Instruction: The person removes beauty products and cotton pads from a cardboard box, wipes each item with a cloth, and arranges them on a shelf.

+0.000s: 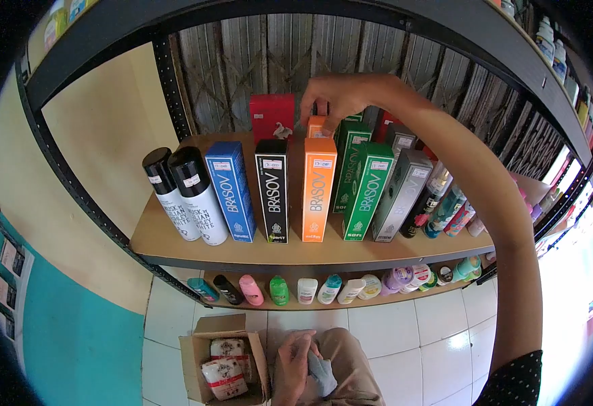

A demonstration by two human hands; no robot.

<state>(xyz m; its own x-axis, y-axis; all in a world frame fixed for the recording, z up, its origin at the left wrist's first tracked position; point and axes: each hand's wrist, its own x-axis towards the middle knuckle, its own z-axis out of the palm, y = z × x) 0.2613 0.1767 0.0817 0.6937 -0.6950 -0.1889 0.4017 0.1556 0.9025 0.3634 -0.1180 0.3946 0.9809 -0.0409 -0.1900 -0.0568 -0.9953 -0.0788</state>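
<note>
My right hand (337, 101) reaches over the front row of boxes. Its fingers are closed on the top of a second orange box (316, 126), behind the front orange BRASOV box (319, 193). Down by my knee, my left hand (296, 362) is closed on a grey-blue cloth (320, 375). Blue (232, 193), black (272, 196), green (369, 193) and grey (403, 196) boxes stand upright along the shelf (174, 250). At the back left of the orange boxes is a red box (272, 116).
Two black-capped spray cans (202, 203) stand at the shelf's left, and several bottles (445, 210) at its right. A lower shelf (371, 298) carries more bottles. An open carton (218, 325) with white packs sits on the tiled floor. Black shelf frames surround the upper view.
</note>
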